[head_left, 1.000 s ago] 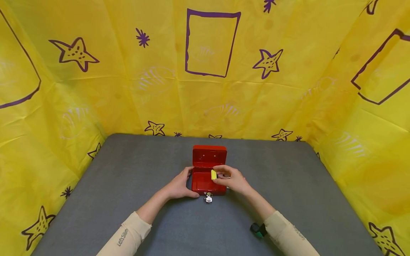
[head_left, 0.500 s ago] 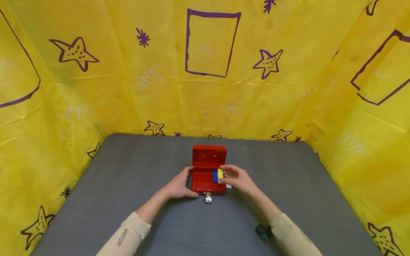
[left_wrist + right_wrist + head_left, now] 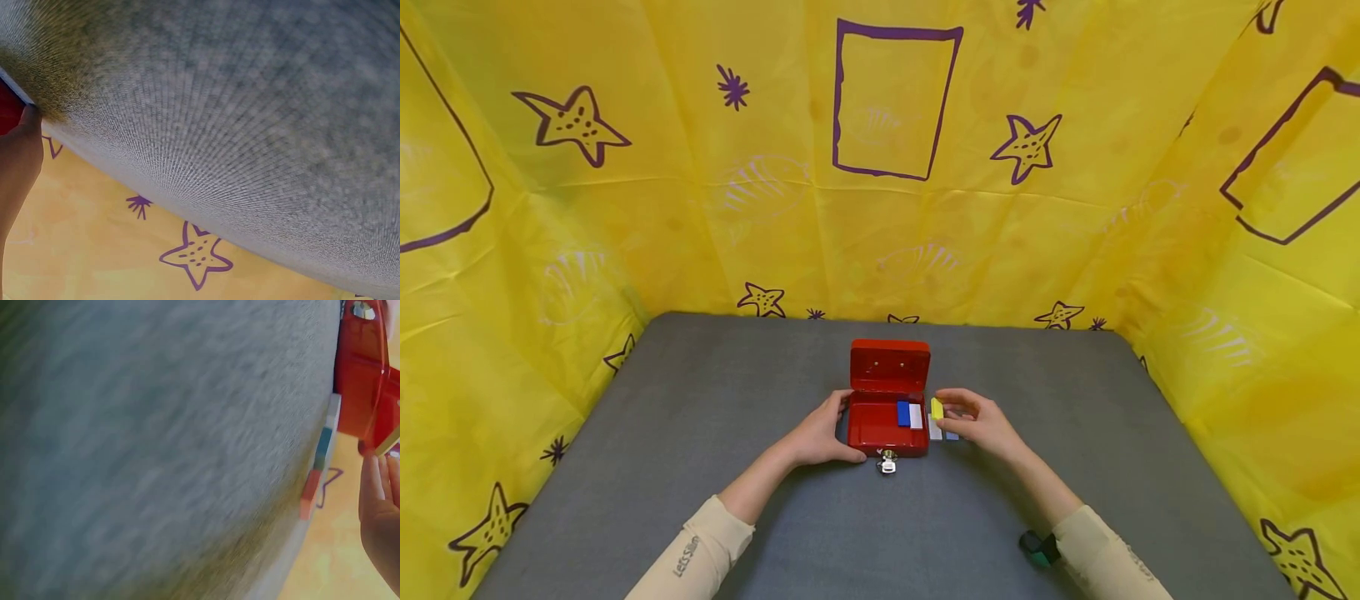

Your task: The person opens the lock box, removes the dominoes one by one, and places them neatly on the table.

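Observation:
An open red cash box (image 3: 868, 421) sits on the grey table, lid raised, keys (image 3: 887, 467) hanging from its front lock. My left hand (image 3: 820, 433) grips its left side, thumb at the front corner and fingertips at the back. Inside, against the right wall, a blue block (image 3: 903, 414) and a white block (image 3: 916, 417) lie side by side. Just beyond that wall, my right hand (image 3: 983, 423) pinches a yellow block (image 3: 937, 408) between thumb and fingers. Under this hand on the table are another white block (image 3: 935, 430) and a bluish block (image 3: 952, 436), partly covered.
In the right wrist view, an orange block (image 3: 309, 495) continues the row of blocks beside the box. Yellow fabric (image 3: 895, 242) with purple drawings walls the table (image 3: 745, 367) at the back and sides. A black-and-green device (image 3: 1039, 550) shows at the right cuff.
My right hand has moved right, from over the box to beyond its right wall, carrying the yellow block. The blue and white blocks inside have come into view. The left hand stays put.

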### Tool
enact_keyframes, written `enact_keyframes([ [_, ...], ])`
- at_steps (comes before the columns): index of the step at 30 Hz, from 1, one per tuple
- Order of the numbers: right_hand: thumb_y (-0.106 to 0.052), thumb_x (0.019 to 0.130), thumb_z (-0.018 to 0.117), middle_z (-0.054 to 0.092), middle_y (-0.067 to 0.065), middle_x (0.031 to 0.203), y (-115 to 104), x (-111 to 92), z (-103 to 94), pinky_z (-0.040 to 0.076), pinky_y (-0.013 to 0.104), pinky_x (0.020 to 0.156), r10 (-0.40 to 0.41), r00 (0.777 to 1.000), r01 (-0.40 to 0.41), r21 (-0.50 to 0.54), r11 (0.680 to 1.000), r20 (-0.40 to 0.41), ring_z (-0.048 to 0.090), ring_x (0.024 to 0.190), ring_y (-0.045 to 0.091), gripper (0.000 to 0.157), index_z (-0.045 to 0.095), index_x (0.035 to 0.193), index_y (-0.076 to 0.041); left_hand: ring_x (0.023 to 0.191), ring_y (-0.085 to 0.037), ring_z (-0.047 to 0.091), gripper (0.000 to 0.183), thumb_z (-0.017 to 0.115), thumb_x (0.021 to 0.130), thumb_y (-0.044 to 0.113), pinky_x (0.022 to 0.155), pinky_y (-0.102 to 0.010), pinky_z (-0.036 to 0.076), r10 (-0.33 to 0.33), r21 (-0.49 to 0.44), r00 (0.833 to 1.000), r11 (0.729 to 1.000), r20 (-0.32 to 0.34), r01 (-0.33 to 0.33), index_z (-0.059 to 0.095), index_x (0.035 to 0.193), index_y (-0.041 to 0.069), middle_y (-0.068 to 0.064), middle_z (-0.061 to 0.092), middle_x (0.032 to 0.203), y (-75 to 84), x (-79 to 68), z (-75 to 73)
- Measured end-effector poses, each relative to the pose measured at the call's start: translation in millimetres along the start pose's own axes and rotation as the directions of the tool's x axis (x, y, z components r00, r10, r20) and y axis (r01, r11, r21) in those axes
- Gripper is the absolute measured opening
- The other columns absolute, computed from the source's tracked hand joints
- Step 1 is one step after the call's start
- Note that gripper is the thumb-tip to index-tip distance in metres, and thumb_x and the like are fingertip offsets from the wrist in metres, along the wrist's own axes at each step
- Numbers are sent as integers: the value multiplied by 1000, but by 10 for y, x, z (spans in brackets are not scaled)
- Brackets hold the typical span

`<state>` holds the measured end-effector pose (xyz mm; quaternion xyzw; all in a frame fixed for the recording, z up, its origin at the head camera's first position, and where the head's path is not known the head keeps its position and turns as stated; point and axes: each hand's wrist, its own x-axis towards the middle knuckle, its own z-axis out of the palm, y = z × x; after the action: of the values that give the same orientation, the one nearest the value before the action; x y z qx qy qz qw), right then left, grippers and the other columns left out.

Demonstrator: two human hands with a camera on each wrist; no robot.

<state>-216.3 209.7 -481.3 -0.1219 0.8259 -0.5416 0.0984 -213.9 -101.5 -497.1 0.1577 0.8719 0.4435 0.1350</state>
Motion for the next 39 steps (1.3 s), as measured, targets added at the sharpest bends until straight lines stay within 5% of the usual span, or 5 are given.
enact_keyframes([
  [7,-21,88,73,61,13,127,-1,-93,-110,55,31,79,60,998,-60,-7,998,-13,56,117,35,47,59,131,-8,129,-35,44,101,89,67,28,104,-49,41,-4,10,1000,1000,2,4,29,145,6,-15,42,143,-1,2,2],
  [14,-9,89,70,59,24,126,-82,-186,-234,50,43,94,5,1000,-5,-24,1000,-2,55,118,42,46,55,130,7,129,-36,44,101,89,67,28,104,-51,41,-3,8,1000,1000,2,3,30,145,5,-16,42,143,0,4,10],
  [20,-16,88,73,61,17,127,195,-161,-344,45,45,100,8,1000,-9,-51,999,-22,57,117,35,47,58,129,0,130,-35,44,101,89,67,29,105,-49,40,-13,21,1000,1000,6,13,30,145,6,-15,41,144,0,7,9],
  [28,-24,89,73,61,12,127,255,-198,-450,48,38,96,24,1000,-25,-125,992,-7,57,115,30,48,59,130,-4,131,-36,43,100,89,68,28,104,-50,41,-34,22,999,999,4,34,29,146,7,-15,41,145,20,5,-1],
  [39,-19,88,74,62,16,125,328,-221,-551,47,43,99,-1,1000,2,-142,990,7,59,114,32,46,59,127,0,131,-35,43,100,89,68,27,103,-50,41,-36,19,999,999,2,36,29,146,8,-15,41,145,34,-9,0],
])
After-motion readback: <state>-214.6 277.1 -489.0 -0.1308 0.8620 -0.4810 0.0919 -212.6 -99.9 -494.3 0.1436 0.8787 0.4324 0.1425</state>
